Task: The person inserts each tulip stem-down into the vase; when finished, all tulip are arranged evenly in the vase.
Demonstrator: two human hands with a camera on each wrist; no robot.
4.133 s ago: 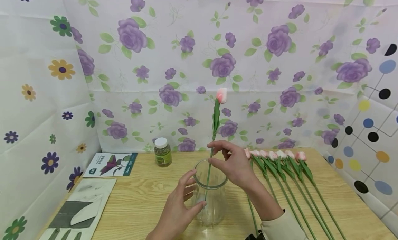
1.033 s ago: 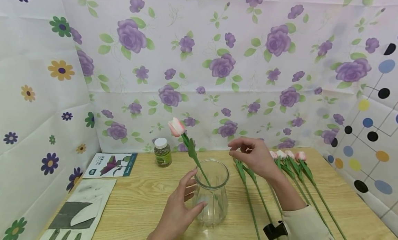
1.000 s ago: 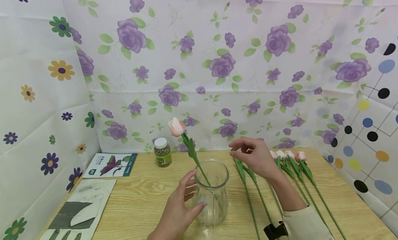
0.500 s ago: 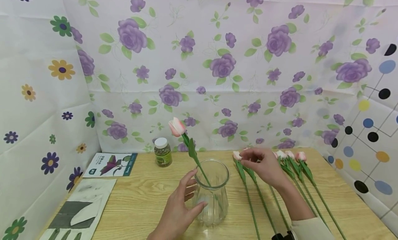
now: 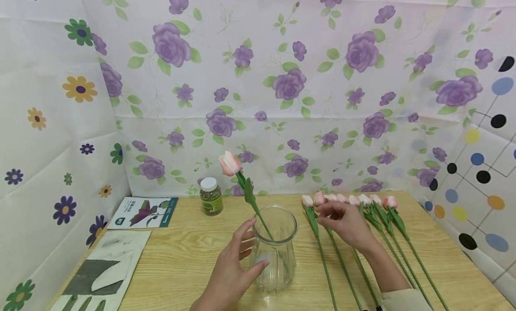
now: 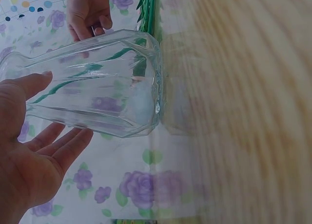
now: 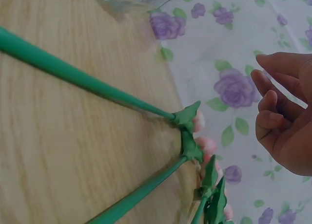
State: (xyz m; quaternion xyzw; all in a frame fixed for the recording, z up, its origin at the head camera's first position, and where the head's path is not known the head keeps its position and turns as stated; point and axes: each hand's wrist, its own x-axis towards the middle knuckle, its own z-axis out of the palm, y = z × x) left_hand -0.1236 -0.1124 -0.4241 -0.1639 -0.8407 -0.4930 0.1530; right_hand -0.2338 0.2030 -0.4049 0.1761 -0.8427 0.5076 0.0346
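My left hand [image 5: 234, 266] holds the side of a clear glass vase [image 5: 278, 275], thumb on the near side and fingers round the far side; the left wrist view shows this hand [image 6: 29, 151] against the vase wall [image 6: 97, 97]. One pink-and-white tulip [image 5: 230, 164] stands in the vase, leaning left over the rim. Above the heads of several tulips lying on the table [image 5: 308, 200], my right hand [image 5: 344, 221] hovers with loosely bent fingers. In the right wrist view, no object shows between the fingers of this hand [image 7: 287, 112].
A small jar with a white lid [image 5: 211, 197] stands behind the vase to the left. A leaflet [image 5: 143, 212] and a grey-and-white packet [image 5: 105, 270] lie along the left side of the wooden table [image 5: 181, 266]. Flower-printed cloth [image 5: 250, 69] hangs behind.
My right hand has let go of the tulip, which now leans left in the vase. It has since moved right and down over the lying tulips. My left hand has stayed at the vase.
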